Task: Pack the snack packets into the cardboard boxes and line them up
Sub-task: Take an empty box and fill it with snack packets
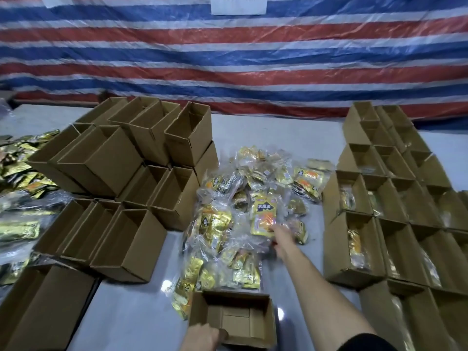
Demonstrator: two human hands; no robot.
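- Striped tarpaulin (228, 59) in red, white and blue is hanging behind a grey table (131, 312), with a white paper sheet (239, 5) cut off by the top edge.
- Bare grey tabletop is showing in the near-left part, between the left boxes and the heap, and again beyond the heap up to the tarpaulin.
- A narrower grey lane is running between the heap and the right-hand rows.
- A heap of snack packets (243, 198), gold and yellow in clear bags, is lying mid-table, its near edge touching the open box.
- The open box (200, 312) is sitting at the near edge, its bottom flaps showing inside.
- The left hand (202, 336) is clasping that box's near-left corner, thumb hooked over the rim.
- The right hand (282, 235) is reaching onto the heap and touching a yellow packet (263, 214); blur is hiding the fingers, so I cannot tell whether they are closing on it.
- Stacked boxes (121, 160) are crowding the left side, open-topped and tilted, in two tiers.
- Lined-up boxes (379, 236) are filling the right side in rows, packets standing inside several.
- Loose packets (20, 168) are spreading along the left edge.
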